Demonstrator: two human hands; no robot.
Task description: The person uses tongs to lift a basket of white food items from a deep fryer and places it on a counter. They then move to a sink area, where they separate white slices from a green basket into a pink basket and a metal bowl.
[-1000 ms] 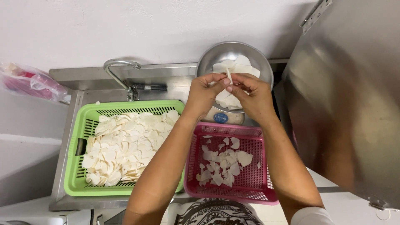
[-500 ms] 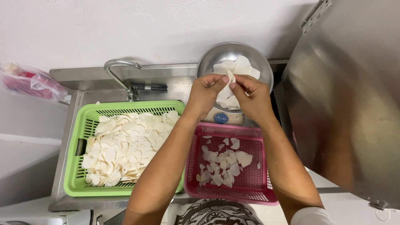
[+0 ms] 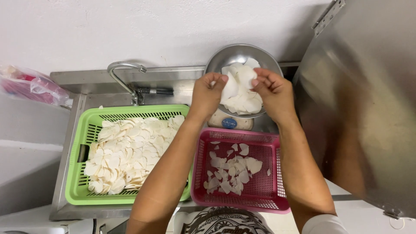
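Steel sink (image 3: pixel 130 80) below white wall; left hand (image 3: pixel 208 93) and right hand (image 3: pixel 273 93) pinch white slices (image 3: pixel 240 93) over metal bowl (image 3: pixel 221 58); pink basket (image 3: pixel 199 173) underneath.

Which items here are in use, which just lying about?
In use: left hand and right hand, both on white slices in the metal bowl; pink basket; green basket.
Lying about: tap; plastic bag; steel panel.

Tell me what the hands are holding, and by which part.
Left hand and right hand pinch opposite edges of one white slice over the metal bowl.
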